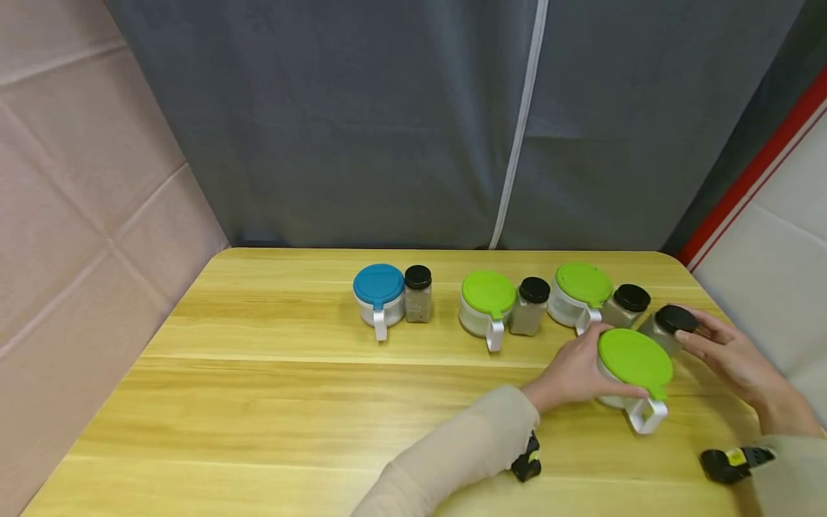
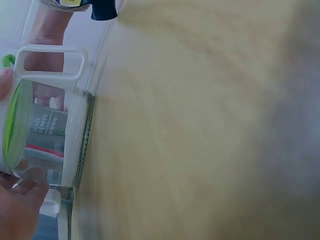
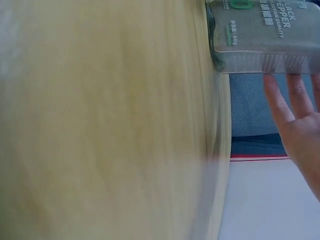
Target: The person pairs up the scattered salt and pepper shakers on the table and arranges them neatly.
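My left hand point(image 1: 571, 370) grips a clear seasoning jar with a green lid point(image 1: 635, 362) and a white handle that points toward me. Its thumb lies along the front and the fingers reach round the far side. On the right, my right hand point(image 1: 739, 359) holds a black-capped pepper bottle point(image 1: 675, 319) between thumb and fingers. In the right wrist view the fingertips press the side of this bottle point(image 3: 270, 37), whose label reads black pepper. The two held containers stand side by side, and in the left wrist view the pepper label shows behind the clear jar point(image 2: 75, 120).
Behind the hands stand a second green-lidded jar point(image 1: 583, 282) and a black-capped bottle point(image 1: 628, 301). Further left are another green-lidded jar point(image 1: 487, 293) with a bottle point(image 1: 530, 309), then a blue-lidded jar point(image 1: 379, 284) with a bottle point(image 1: 418, 296). A grey curtain point(image 1: 388, 143) hangs behind the wooden table point(image 1: 258, 402).
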`<state>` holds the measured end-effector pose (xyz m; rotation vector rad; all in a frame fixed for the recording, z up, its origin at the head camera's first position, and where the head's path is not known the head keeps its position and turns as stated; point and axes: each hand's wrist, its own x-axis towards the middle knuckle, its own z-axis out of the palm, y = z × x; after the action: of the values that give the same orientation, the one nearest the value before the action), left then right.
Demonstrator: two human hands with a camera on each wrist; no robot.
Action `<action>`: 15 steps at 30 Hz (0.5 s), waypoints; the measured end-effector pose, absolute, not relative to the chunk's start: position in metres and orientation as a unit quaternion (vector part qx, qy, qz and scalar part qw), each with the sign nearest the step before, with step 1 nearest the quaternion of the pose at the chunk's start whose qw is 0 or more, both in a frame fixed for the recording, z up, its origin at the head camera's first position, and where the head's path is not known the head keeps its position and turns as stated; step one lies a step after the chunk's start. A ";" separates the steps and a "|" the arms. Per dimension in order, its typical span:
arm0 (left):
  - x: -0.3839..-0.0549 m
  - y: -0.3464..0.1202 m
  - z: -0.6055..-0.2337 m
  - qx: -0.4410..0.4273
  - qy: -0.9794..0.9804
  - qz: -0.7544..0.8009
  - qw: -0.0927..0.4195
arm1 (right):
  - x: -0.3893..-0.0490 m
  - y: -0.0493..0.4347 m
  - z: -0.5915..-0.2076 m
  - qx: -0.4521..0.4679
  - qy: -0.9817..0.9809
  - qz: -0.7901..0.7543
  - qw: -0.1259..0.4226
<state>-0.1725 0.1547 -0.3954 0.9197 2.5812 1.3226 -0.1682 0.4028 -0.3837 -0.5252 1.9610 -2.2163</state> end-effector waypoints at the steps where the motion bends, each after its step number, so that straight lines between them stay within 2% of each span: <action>1: -0.172 0.154 -0.395 0.302 0.848 0.434 0.047 | -0.168 0.403 -0.384 -0.170 0.657 -0.732 0.065; 15: -0.164 0.143 -0.392 0.301 0.853 0.423 0.048 | -0.164 0.403 -0.386 -0.082 0.792 -0.605 0.008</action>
<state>-0.1640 0.1425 -0.3922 0.9183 2.6006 1.2902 -0.1640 0.4029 -0.3856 -0.2574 2.4743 -1.8910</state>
